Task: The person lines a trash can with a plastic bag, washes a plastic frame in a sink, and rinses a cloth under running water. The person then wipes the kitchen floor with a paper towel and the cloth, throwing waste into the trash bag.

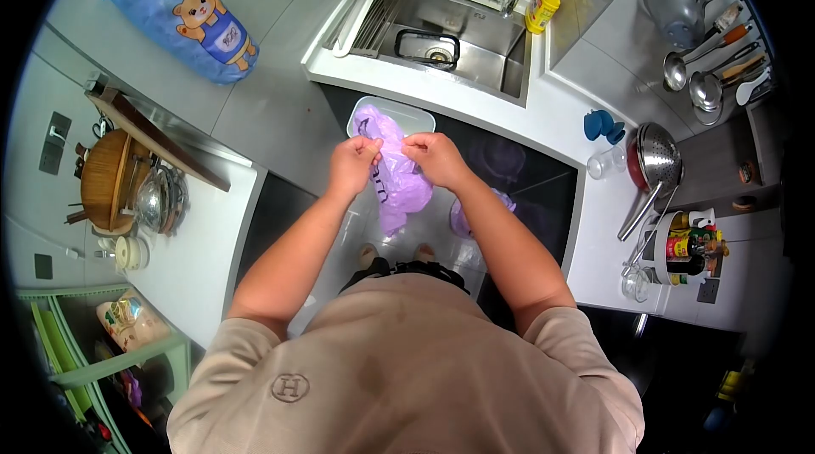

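Note:
A crumpled purple plastic bag (399,178) with dark lettering hangs between my two hands, in front of my body. My left hand (353,167) pinches its left edge near the top. On the other side, my right hand (436,160) pinches it with thumb and fingers. Behind the bag is a pale rectangular bin or tub (409,117), its rim partly hidden by the bag. Another purple bag (463,221) is low down, partly covered by my right forearm.
Ahead is a steel sink (484,38) in a white counter, with a yellow bottle (544,4) beside it. A blue bear-print bag (199,21) hangs at upper left. Wooden boards (106,182) are left; a colander (659,154) and condiment rack (671,246) are right.

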`<state>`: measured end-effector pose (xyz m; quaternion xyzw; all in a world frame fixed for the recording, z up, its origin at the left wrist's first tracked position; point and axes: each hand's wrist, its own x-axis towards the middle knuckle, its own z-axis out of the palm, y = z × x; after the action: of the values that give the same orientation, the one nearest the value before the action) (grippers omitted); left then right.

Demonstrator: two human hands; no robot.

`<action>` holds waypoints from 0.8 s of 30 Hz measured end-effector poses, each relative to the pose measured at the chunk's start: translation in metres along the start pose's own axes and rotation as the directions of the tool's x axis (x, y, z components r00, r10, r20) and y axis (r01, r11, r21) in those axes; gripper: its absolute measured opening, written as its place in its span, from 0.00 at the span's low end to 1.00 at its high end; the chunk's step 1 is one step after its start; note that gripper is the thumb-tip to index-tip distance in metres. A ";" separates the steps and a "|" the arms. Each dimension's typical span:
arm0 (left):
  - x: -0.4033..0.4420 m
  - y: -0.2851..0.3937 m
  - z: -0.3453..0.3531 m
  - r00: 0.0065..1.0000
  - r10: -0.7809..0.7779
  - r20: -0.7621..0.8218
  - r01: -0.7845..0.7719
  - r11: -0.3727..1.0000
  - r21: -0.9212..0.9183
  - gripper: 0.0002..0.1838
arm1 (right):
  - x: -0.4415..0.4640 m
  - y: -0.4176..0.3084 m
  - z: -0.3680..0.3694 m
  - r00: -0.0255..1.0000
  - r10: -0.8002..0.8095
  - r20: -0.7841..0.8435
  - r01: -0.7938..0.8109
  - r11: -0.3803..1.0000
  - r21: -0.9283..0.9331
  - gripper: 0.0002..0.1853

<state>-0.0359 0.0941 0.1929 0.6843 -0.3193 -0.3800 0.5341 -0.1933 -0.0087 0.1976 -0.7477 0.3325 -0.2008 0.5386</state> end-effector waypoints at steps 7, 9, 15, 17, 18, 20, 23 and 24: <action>0.000 -0.005 0.001 0.992 0.110 -0.065 -0.106 0.993 0.051 0.13 | -0.004 -0.007 0.000 0.994 0.014 -0.111 -0.030 0.989 -0.142 0.11; -0.003 -0.002 -0.001 0.992 0.102 -0.071 -0.095 0.992 0.087 0.13 | -0.005 -0.007 0.002 0.991 0.042 -0.128 -0.058 0.991 -0.123 0.11; -0.002 -0.003 -0.003 0.992 0.110 -0.062 -0.103 0.990 0.097 0.13 | -0.007 -0.006 0.006 0.997 0.045 -0.065 -0.037 0.991 0.126 0.14; 0.000 -0.005 -0.003 0.990 0.124 -0.072 -0.119 0.991 0.065 0.12 | -0.006 -0.003 0.006 0.998 0.027 -0.055 -0.013 0.971 0.240 0.13; 0.003 -0.011 -0.003 0.987 0.132 -0.090 -0.129 0.991 0.031 0.12 | -0.005 -0.003 0.006 0.999 0.018 -0.051 -0.002 0.955 0.295 0.12; 0.012 -0.021 -0.008 0.980 0.147 -0.134 -0.143 0.989 0.036 0.11 | -0.002 -0.002 -0.001 0.996 0.050 -0.077 -0.014 0.909 0.416 0.12; 0.024 -0.028 -0.039 0.960 0.182 -0.212 -0.133 0.965 0.227 0.11 | 0.004 0.005 -0.029 0.979 0.144 -0.144 -0.031 0.803 0.595 0.09; 0.025 -0.032 -0.050 0.950 0.198 -0.240 -0.121 0.946 0.301 0.11 | 0.004 0.004 -0.038 0.964 0.178 -0.196 0.006 0.724 0.689 0.09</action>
<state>0.0213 0.1043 0.1642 0.7700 -0.3502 -0.1898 0.4984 -0.2162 -0.0380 0.2059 -0.4489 0.3345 -0.3758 0.7385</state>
